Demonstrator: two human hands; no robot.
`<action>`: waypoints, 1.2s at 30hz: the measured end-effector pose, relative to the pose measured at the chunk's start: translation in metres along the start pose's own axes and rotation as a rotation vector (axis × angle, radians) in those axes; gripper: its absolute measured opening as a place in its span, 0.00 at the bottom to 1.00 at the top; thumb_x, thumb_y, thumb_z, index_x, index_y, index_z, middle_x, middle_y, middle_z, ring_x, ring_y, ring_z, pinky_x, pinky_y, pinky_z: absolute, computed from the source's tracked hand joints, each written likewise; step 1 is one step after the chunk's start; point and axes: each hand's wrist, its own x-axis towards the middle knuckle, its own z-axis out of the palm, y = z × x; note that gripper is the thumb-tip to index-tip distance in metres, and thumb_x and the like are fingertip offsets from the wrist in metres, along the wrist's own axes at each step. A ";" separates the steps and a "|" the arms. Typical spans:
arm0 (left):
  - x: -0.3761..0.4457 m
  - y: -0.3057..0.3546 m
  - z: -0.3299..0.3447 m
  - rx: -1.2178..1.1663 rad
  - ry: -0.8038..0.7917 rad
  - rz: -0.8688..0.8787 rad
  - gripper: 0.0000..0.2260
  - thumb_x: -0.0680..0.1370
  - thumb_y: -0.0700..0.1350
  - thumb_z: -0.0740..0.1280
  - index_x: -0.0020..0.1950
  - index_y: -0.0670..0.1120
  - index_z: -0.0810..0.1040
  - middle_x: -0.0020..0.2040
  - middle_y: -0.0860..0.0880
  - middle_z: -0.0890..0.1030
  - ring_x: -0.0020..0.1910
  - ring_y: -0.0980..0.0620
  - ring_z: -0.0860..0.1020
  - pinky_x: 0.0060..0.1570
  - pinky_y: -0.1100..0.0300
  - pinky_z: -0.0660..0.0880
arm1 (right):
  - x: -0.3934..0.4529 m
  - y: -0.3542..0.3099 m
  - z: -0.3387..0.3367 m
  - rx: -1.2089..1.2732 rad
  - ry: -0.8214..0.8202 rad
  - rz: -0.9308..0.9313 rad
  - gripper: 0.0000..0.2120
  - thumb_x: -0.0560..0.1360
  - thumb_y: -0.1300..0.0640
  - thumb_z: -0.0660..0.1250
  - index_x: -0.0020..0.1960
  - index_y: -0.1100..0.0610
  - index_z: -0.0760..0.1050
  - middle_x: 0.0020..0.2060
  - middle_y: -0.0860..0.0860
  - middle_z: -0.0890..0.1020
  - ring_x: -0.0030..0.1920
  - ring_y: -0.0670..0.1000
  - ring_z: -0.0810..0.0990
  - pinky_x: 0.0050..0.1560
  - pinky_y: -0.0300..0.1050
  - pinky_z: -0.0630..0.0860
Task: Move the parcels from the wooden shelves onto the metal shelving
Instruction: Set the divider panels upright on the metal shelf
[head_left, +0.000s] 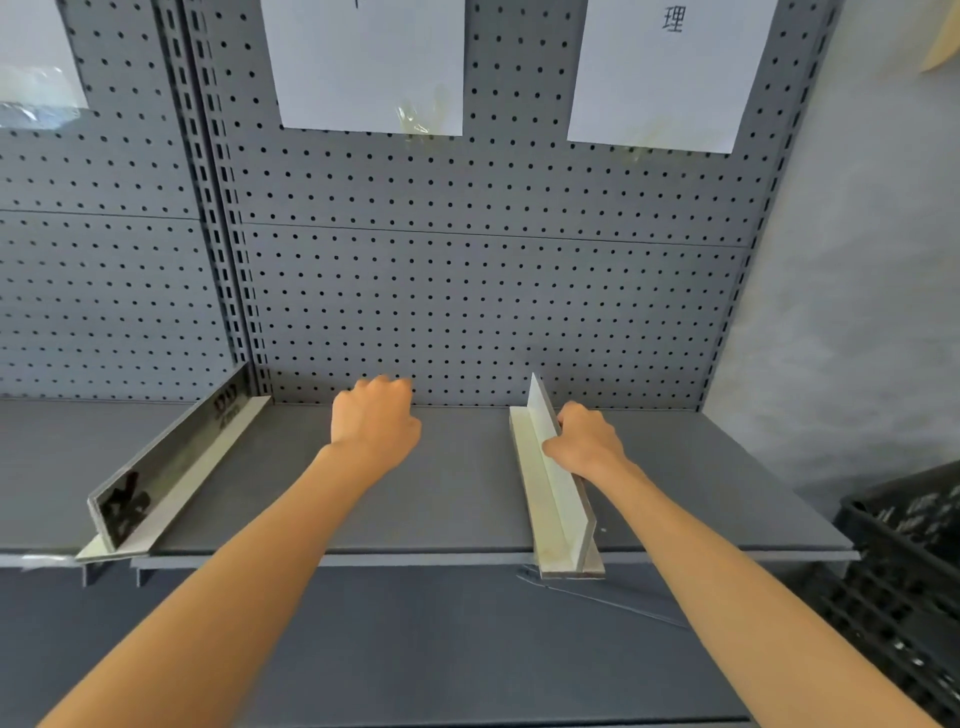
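Observation:
I face grey metal shelving (457, 499) with a perforated back panel. No parcel and no wooden shelf is in view. My right hand (584, 441) grips the upright fin of a white T-shaped divider (553, 499) that lies front to back on the shelf. My left hand (376, 421) hovers over the shelf near the back panel, its fingers curled with nothing in them.
A second divider (166, 467) with black writing lies slanted at the shelf's left end. Two white paper sheets (369, 62) hang on the back panel. A black plastic crate (904, 571) stands at the right. A lower shelf (415, 649) runs underneath. A thin wire (597, 597) hangs below the front edge.

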 end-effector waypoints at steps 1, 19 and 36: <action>0.000 0.002 0.001 0.000 0.001 -0.006 0.12 0.77 0.43 0.62 0.59 0.44 0.75 0.49 0.47 0.77 0.46 0.47 0.72 0.39 0.58 0.63 | 0.002 0.001 0.001 0.002 -0.004 -0.010 0.08 0.76 0.64 0.62 0.50 0.58 0.62 0.43 0.53 0.70 0.43 0.54 0.71 0.28 0.40 0.60; 0.014 0.000 0.010 -0.016 0.009 -0.005 0.02 0.78 0.44 0.62 0.48 0.49 0.69 0.44 0.50 0.71 0.43 0.49 0.66 0.38 0.59 0.63 | 0.018 -0.016 -0.002 -0.165 0.011 -0.089 0.15 0.77 0.58 0.64 0.61 0.61 0.66 0.49 0.56 0.76 0.46 0.56 0.75 0.37 0.44 0.67; -0.041 -0.109 -0.056 0.092 0.131 -0.130 0.11 0.77 0.46 0.61 0.56 0.44 0.77 0.52 0.47 0.80 0.50 0.47 0.76 0.42 0.59 0.65 | -0.037 -0.153 0.015 -0.271 0.339 -0.645 0.14 0.80 0.51 0.59 0.60 0.58 0.73 0.54 0.54 0.78 0.56 0.55 0.75 0.50 0.45 0.67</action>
